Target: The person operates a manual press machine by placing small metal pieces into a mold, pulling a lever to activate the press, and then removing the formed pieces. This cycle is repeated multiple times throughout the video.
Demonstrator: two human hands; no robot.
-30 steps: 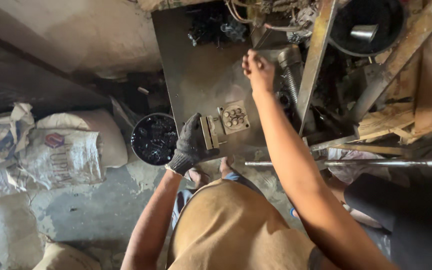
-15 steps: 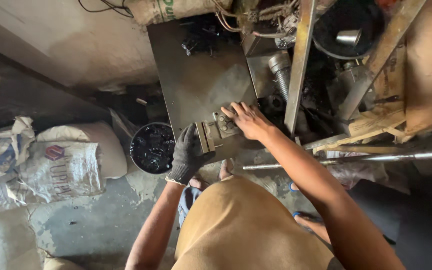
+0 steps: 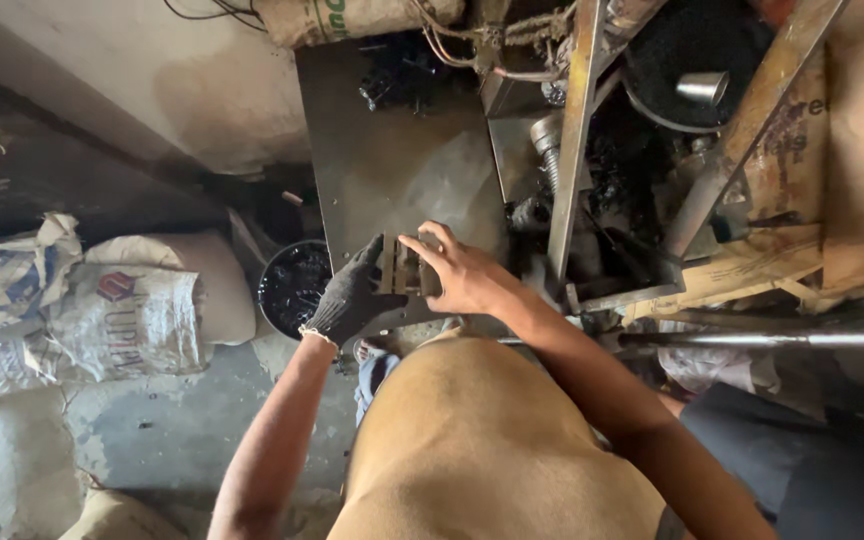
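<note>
Metal block (image 3: 407, 268) at the near edge of the grey steel plate (image 3: 392, 170), held between both hands at once. Seen from the block: gloved left hand (image 3: 347, 298) at about eight o'clock, bare right hand (image 3: 464, 275) at about four o'clock. Both touching it, neither nearer than the other. Long axis of the block hard to judge with fingers over it — appears to run roughly twelve to six, ribbed face up.

Left hand in a dark knit glove, fingers half curled and pressed against the block's left side, thumb up along its edge. Right hand bare, fingers (image 3: 422, 247) spread narrow and laid over the block's top and right side, wrist trailing off toward five o'clock. Closed on the block rather than merely resting — a judgement only, since the underside is hidden.

Round black tub (image 3: 292, 285) of dark material just beside the gloved hand, at nine o'clock from the block, standing below the plate's corner. Angled steel bar (image 3: 572, 150) at two o'clock, running up and away, with a threaded shaft (image 3: 549, 150) touching or just beside it. Printed sacks (image 3: 102, 310) well apart at nine o'clock on the concrete floor (image 3: 152, 430). Long bright rod (image 3: 752, 340) lying across at four o'clock, behind the right forearm.
</note>
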